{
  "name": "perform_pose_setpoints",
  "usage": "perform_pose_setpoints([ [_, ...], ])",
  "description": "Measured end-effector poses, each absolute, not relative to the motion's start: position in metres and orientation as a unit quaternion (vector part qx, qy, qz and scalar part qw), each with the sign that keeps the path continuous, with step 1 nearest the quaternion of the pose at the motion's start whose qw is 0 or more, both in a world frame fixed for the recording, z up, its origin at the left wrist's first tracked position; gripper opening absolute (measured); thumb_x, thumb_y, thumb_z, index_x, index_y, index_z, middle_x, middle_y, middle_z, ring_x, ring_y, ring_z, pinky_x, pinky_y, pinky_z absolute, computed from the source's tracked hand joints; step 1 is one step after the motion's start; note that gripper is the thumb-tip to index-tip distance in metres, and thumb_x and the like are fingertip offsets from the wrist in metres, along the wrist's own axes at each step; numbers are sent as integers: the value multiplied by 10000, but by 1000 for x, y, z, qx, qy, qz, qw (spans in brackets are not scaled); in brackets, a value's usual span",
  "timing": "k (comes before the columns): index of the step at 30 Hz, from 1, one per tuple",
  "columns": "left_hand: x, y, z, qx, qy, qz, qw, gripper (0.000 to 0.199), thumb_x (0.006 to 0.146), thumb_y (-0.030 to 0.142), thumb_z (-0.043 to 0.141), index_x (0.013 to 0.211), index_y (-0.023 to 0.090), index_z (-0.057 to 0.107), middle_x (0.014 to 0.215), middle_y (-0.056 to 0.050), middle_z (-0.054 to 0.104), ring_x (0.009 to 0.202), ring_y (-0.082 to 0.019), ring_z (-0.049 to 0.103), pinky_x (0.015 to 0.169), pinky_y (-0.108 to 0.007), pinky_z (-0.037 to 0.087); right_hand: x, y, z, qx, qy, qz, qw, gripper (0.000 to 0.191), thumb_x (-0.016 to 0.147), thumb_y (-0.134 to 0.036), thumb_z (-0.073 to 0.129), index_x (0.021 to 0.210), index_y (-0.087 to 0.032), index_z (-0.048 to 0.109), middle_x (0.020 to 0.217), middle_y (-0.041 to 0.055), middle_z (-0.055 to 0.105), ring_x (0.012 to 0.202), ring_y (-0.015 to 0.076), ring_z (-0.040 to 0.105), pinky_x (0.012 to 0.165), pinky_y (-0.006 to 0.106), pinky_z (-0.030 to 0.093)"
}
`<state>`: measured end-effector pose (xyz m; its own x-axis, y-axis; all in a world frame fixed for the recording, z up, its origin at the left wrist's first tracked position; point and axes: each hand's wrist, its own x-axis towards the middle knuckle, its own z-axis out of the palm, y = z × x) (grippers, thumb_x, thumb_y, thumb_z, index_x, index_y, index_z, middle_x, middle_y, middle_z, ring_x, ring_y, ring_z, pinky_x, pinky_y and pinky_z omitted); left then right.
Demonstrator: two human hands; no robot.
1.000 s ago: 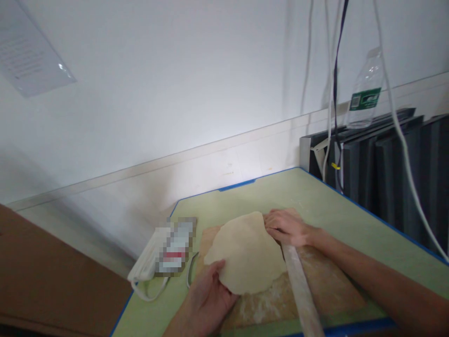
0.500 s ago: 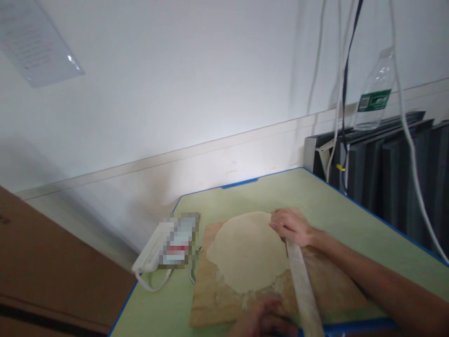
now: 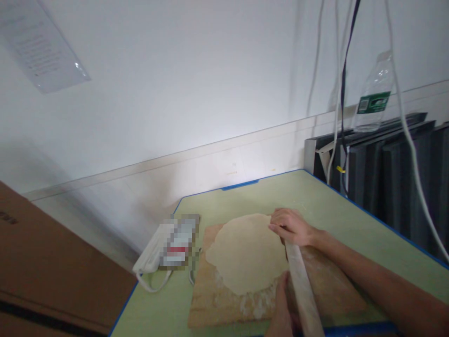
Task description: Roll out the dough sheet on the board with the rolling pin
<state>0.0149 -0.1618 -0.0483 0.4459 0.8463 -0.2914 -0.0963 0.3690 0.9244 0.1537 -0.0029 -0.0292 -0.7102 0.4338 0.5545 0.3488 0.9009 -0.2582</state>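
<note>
A thin, uneven round of pale dough (image 3: 247, 252) lies flat on a floured wooden board (image 3: 213, 306). Along its right side runs a light wooden rolling pin (image 3: 304, 292). My right hand (image 3: 289, 226) is wrapped round the far end of the pin, its fingertips by the dough's upper right edge. At the dough's lower right edge is my left hand (image 3: 281, 309), just left of the pin; its fingers are partly hidden and what they hold, if anything, cannot be made out.
The board rests on a green table (image 3: 280, 189) with blue edging. To the left lie a white device (image 3: 154, 248) with a cord and a blurred-out item (image 3: 180, 241). A plastic bottle (image 3: 373, 100) stands on dark panels (image 3: 372, 164) behind hanging cables. A brown box (image 3: 52, 262) is at left.
My left hand has moved up and to the right, from the board's near edge to the dough's lower right edge beside the pin. My right hand and the pin have hardly moved.
</note>
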Motion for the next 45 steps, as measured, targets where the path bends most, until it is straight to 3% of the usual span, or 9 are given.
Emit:
perform_pose_setpoints([
  [4,24,-161,-27,393,365,319,781,640,478,288,682,1080,148,520,679,-38,622,594,-170,583,553,-256,429,156,1,-29,-203,-909,125,342,467,909,-394,185,486,-213,269,452,-23,360,463,109,350,549,271,314],
  [7,12,-155,-7,367,340,299,813,402,473,183,579,871,135,550,629,-12,605,493,-92,511,475,-173,367,159,2,-27,-194,-906,127,355,479,909,-429,146,500,-217,278,459,-19,366,476,117,368,559,278,315],
  [10,-13,-148,13,395,385,289,783,387,545,189,511,925,144,572,589,23,558,442,-78,443,448,-180,346,161,0,-24,-191,-920,72,335,460,906,-420,177,528,-209,333,504,2,440,517,127,398,594,293,315],
  [17,-60,-151,34,709,554,190,393,339,794,223,489,1121,259,573,1058,-42,614,993,-235,519,897,-314,327,155,-10,-21,-218,-952,-34,211,362,896,-366,317,623,-189,474,626,25,560,607,138,466,676,303,306],
  [23,-53,-144,11,748,661,24,57,274,815,109,420,1035,140,580,1016,-135,593,968,-293,524,847,-450,388,148,-17,-16,-233,-947,-95,199,329,897,-340,337,670,-183,517,728,40,577,707,157,491,691,311,290],
  [27,-47,-140,2,773,630,-55,-58,316,818,41,365,1077,122,526,1093,-118,543,1046,-265,479,877,-440,399,147,-19,-14,-251,-948,-95,172,350,909,-344,316,688,-180,533,738,44,589,711,161,515,678,309,295],
  [33,-52,-140,-3,783,616,-54,-64,259,821,67,386,1023,139,530,1066,-100,552,1009,-261,512,835,-433,444,151,-22,-5,-258,-957,-27,127,371,920,-366,287,705,-180,526,714,38,596,705,166,545,670,298,330],
  [39,-48,-143,-9,791,601,-62,-98,364,811,24,358,1143,99,485,1263,-155,458,1189,-284,403,946,-447,380,158,-22,0,-262,-957,32,122,361,885,-435,359,679,-183,516,723,32,581,695,168,534,635,289,339],
  [45,-26,-143,-4,802,596,-47,-13,280,847,161,452,1117,119,515,1248,-131,491,1130,-263,470,914,-409,427,165,-20,6,-274,-944,137,119,323,814,-452,487,647,-177,521,736,25,578,677,151,515,602,263,340],
])
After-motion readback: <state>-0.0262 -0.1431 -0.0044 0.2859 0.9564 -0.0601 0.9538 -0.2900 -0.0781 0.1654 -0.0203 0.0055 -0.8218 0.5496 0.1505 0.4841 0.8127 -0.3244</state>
